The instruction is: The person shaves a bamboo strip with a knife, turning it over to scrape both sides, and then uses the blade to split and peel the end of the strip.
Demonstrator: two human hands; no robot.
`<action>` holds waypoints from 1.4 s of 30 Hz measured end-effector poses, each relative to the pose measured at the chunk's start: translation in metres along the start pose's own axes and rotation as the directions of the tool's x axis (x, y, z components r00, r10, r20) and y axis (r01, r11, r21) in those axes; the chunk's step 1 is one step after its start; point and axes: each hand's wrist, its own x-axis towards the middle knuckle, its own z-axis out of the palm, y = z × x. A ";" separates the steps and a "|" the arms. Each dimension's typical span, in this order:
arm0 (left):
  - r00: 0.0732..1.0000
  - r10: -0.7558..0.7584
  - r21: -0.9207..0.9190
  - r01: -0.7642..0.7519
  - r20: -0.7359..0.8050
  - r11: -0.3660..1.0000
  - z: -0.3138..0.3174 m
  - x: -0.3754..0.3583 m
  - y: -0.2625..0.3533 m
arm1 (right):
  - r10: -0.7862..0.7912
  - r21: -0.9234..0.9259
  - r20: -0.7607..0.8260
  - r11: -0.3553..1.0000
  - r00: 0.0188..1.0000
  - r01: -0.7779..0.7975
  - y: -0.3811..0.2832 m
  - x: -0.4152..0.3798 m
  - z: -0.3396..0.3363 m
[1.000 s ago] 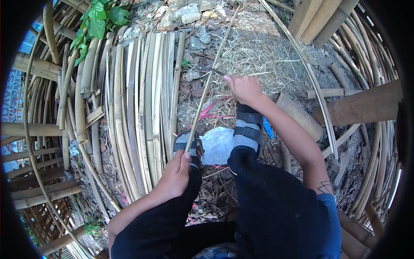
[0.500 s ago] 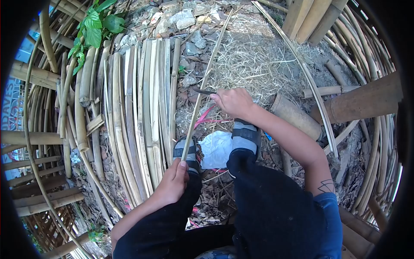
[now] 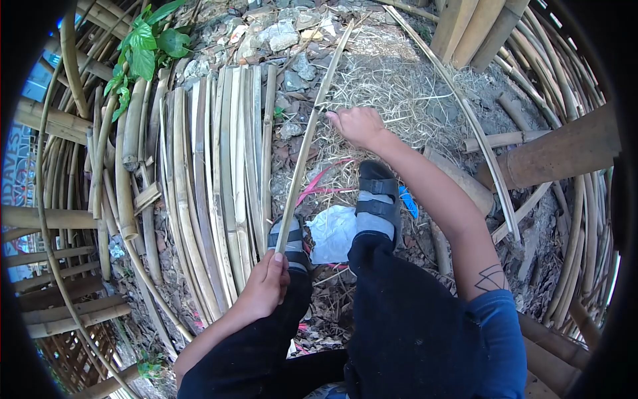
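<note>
A long bamboo strip (image 3: 304, 149) slants away from me over the ground, between my feet and the row of strips. My left hand (image 3: 267, 284) is closed around its near end, by my left sandal (image 3: 287, 234). Farther out, my right hand (image 3: 359, 126) is wrapped round the handle of a knife (image 3: 323, 110). The knife meets the strip; most of its blade is hidden by the strip and the handle by my fingers. Beneath my right forearm is my right sandal (image 3: 377, 199).
Split bamboo strips (image 3: 219, 179) lie in a row on the left. Pale shavings (image 3: 392, 93) cover the ground ahead, with another long strip (image 3: 465, 110) at right. Thick bamboo poles (image 3: 558, 156) stand at the right. White plastic (image 3: 332, 233) and pink ribbon (image 3: 316, 181) lie between my feet.
My right hand has moved with the knife a little farther up the strip, away from me. Less of the blade shows. My left hand keeps its hold on the near end.
</note>
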 end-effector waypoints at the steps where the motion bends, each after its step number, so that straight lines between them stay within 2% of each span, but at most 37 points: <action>1: 1.000 0.002 0.015 -0.002 -0.004 1.000 0.001 -0.001 0.000 | -0.001 0.002 0.000 1.000 1.000 0.001 0.003 0.004 0.000; 3: 1.000 0.003 0.033 -0.003 -0.007 0.999 0.000 -0.002 0.001 | 0.080 -0.020 -0.006 0.997 0.997 -0.080 0.011 0.012 0.000; 6: 1.000 0.000 0.043 0.000 0.008 0.999 0.000 -0.003 0.001 | 0.093 -0.081 0.009 0.992 0.996 -0.092 0.021 0.025 0.001; 13: 1.000 0.016 0.035 -0.015 -0.011 0.999 -0.002 -0.001 -0.001 | 0.128 -0.079 0.034 0.989 0.991 -0.125 0.021 0.037 0.009; 15: 1.000 0.014 0.017 -0.014 -0.019 1.000 -0.002 0.000 -0.001 | 0.238 0.160 -0.040 0.960 0.971 -0.228 0.018 0.038 0.026; 16: 1.000 -0.013 -0.017 0.013 -0.016 1.000 -0.004 0.000 -0.001 | 0.237 0.159 -0.045 0.961 0.970 -0.227 0.018 0.041 0.028; 18: 0.999 -0.048 -0.056 0.047 -0.012 0.997 -0.004 -0.002 -0.003 | 0.284 0.393 0.017 0.880 0.959 -0.268 0.017 0.039 0.034; 22: 0.994 -0.106 -0.160 0.109 0.024 0.981 -0.009 -0.001 -0.006 | 0.333 0.770 0.158 0.548 0.930 -0.327 0.013 0.033 0.038; 23: 0.991 -0.130 -0.200 0.134 0.032 0.971 -0.010 0.000 -0.006 | 0.264 0.578 0.030 0.783 0.964 -0.232 0.013 0.030 0.039; 24: 0.991 -0.129 -0.199 0.133 0.033 0.971 -0.010 0.000 -0.007 | 0.265 0.577 0.029 0.783 0.964 -0.232 0.008 0.022 0.034; 26: 0.993 -0.117 -0.187 0.120 0.028 0.975 -0.011 0.000 -0.009 | 0.124 0.328 0.038 0.936 0.992 -0.129 -0.011 0.000 0.017; 27: 0.993 -0.116 -0.186 0.119 0.028 0.975 -0.010 0.000 -0.009 | 0.124 0.329 0.036 0.936 0.992 -0.129 -0.017 -0.008 0.013; 29: 0.995 -0.100 -0.132 0.101 0.015 0.986 -0.010 -0.002 -0.010 | -0.194 0.134 -0.044 0.971 0.980 0.198 -0.028 -0.026 0.007; 30: 0.995 -0.101 -0.130 0.102 0.015 0.986 -0.009 -0.003 -0.010 | -0.192 0.135 -0.045 0.971 0.980 0.197 -0.034 -0.033 0.001; 32: 0.996 -0.083 -0.091 0.085 0.024 0.992 -0.010 -0.006 -0.009 | -0.404 -0.035 -0.003 0.914 0.915 0.404 -0.043 -0.042 -0.010; 33: 0.997 -0.079 -0.090 0.080 0.020 0.993 -0.012 -0.005 -0.007 | -0.509 -0.098 -0.048 0.859 0.860 0.503 -0.030 -0.030 -0.001; 34: 0.996 -0.088 -0.076 0.088 0.010 0.993 -0.012 -0.006 -0.006 | -0.243 -0.112 -0.064 0.965 0.968 0.235 -0.001 -0.002 -0.001; 35: 0.995 -0.101 -0.064 0.101 0.002 0.993 -0.011 -0.008 -0.006 | 0.044 -0.121 -0.077 0.991 0.996 -0.053 0.027 0.018 -0.001; 38: 0.999 -0.046 -0.020 0.046 -0.018 0.999 -0.008 -0.008 -0.003 | -0.009 -0.205 -0.099 0.979 0.995 -0.012 0.044 0.035 -0.007; 40: 0.998 -0.063 -0.036 0.063 -0.022 0.997 -0.013 -0.005 -0.006 | -0.011 -0.156 -0.126 0.988 0.992 -0.009 0.034 0.032 -0.001; 42: 0.988 -0.155 -0.170 0.157 0.027 0.973 -0.013 -0.003 -0.007 | -0.024 -0.108 -0.151 0.994 0.988 0.008 0.015 0.025 0.002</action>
